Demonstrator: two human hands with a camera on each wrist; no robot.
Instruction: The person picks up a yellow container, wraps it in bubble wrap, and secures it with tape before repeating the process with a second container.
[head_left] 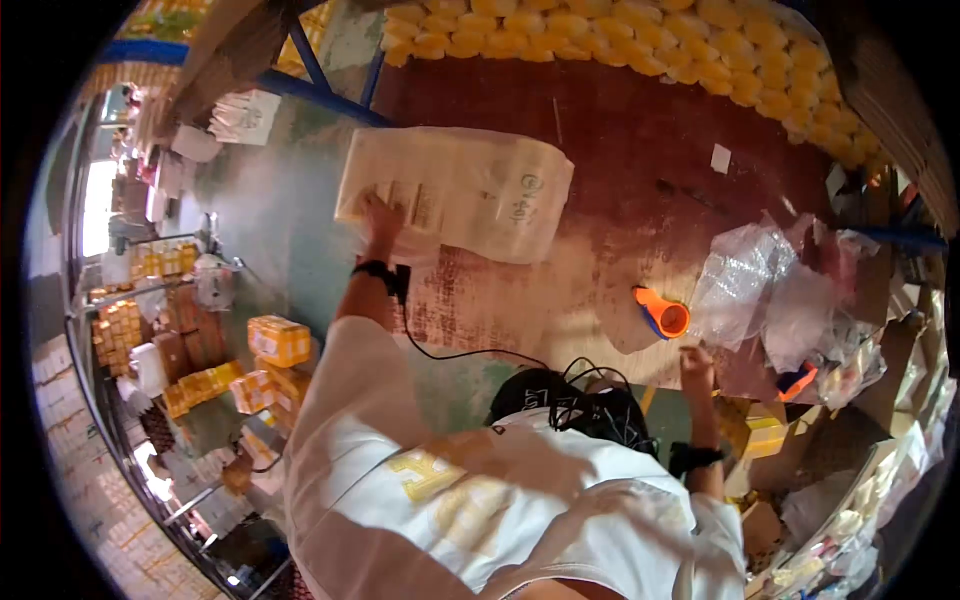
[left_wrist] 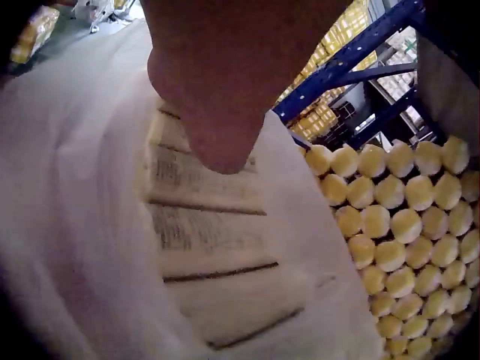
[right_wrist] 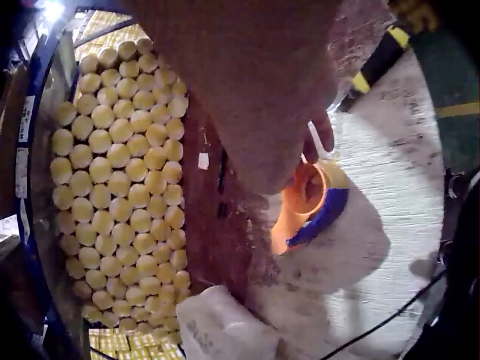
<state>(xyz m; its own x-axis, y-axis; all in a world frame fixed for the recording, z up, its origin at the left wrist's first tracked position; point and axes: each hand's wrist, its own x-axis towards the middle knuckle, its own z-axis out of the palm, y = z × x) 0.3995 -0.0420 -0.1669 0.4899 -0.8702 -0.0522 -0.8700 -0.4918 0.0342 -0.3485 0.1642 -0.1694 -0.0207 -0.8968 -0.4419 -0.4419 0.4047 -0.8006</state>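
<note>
Bag lies on the surface in the head view, left hand touching it, finger shape unclear. Left wrist view: printed bundles show through. Right wrist view: right hand, loosely curled, empty, near an orange-and-blue tool.

No text can be read in full. On the pale bag, upper centre of the head view, black handwriting stands sideways near the right end: a ringed mark above a line that seems to hold "40", the rest unclear. Print on the packs inside it, centre of the left wrist view, is too blurred to read. The yellow characters on the white shirt, lower centre of the head view, are lost in folds. White labels on the blue post, left of the right wrist view, are too small.
</note>
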